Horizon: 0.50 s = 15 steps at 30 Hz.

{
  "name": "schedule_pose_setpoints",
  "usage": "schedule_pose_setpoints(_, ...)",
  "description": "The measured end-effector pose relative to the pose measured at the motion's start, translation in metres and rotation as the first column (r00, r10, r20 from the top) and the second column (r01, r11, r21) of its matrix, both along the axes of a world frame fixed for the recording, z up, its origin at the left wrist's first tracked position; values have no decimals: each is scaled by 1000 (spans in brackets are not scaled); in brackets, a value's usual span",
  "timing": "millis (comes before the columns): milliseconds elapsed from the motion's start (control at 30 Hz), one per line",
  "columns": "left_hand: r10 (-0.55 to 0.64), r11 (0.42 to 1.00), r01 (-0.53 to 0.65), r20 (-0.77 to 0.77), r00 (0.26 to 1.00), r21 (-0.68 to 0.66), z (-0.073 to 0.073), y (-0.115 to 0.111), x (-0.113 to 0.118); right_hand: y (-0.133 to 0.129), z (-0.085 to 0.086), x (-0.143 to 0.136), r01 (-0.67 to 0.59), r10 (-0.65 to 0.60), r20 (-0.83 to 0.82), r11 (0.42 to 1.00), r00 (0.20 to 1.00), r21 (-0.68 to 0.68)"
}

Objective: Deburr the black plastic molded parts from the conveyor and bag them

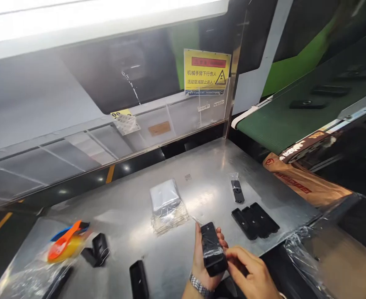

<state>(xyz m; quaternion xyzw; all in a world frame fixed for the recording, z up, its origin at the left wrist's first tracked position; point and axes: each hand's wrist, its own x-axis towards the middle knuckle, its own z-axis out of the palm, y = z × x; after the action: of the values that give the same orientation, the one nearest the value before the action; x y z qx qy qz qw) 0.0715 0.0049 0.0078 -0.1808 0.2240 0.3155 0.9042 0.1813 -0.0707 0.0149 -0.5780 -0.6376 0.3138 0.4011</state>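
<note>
My left hand (198, 259), with a metal-banded watch at the wrist, is wrapped around a black plastic housing (210, 241). Clear film of a plastic bag (214, 252) covers part of this housing and shines in creases near its lower end. Bent fingers of my right hand (248, 265) pinch at the housing's lower right edge, where the film lies; the fingertips are partly hidden. Ahead on the metal table is a stack of clear plastic bags (167, 203). Several black housings (254, 220) lie side by side to the right, below a bagged black part (237, 192).
Left on the metal table (120, 207) are an orange-handled tool (65, 241), black parts (99, 249) and another black housing (138, 280). A green conveyor belt (273, 124) carries black parts at right. A clear guard panel with a yellow warning sign (207, 72) stands behind.
</note>
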Motion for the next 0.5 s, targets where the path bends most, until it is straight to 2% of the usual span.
schedule_pose_setpoints(100, 16, 1000, -16, 16, 1000, 16, -1, -2, -4, -3, 3, -7, 114, -111, -33, 988, 993, 100)
schedule_pose_setpoints(200, 35, 998, -34, -13, 999, 48, -2, -5, -9, -2, 8, -11, 108, -106, -18, 984, 994, 143)
schedule_pose_setpoints(367, 45, 995, -40, -63, 997, 91, 0, -9, -17, -1, 9, -11, 77, -77, 47, 997, 996, 9)
schedule_pose_setpoints(500, 50, 996, -41, -113, 992, 80, 1, -9, -23, -3, 3, -9, -37, 22, -101, 988, 995, -148)
